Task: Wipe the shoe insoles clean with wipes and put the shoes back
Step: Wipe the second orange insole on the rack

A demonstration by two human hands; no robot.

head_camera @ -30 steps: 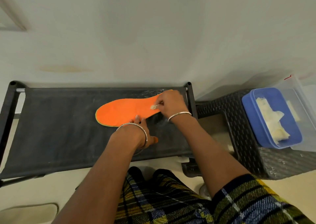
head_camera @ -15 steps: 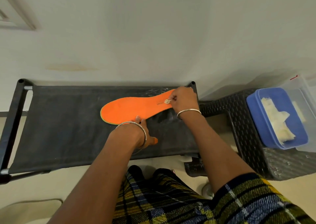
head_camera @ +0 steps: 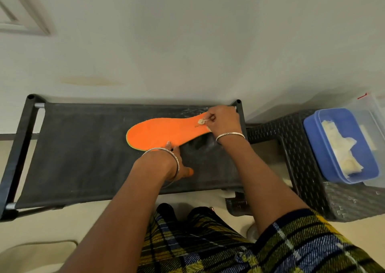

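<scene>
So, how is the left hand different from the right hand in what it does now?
The left hand presses flat on the near edge of the orange insole; the right hand is closed on a small balled wipe. The left is near the toe half, the right at the heel end. Both wear a silver bangle.

Count, head view, one frame.

Orange insole (head_camera: pixel 166 132): 1, centre of frame, on the rack.
Black fabric-top rack (head_camera: pixel 83 152): 1, spanning left to centre.
Small balled wipe (head_camera: pixel 201 121): 1, at the insole's right end.
Hands: 2, left hand (head_camera: pixel 177 164) and right hand (head_camera: pixel 223 120).
Metal bangles: 2, one per wrist.
Blue container (head_camera: pixel 325 147): 1, right edge; pale wipes inside, number cannot be told.
Dark woven stool (head_camera: pixel 302 168): 1, lower right.
</scene>
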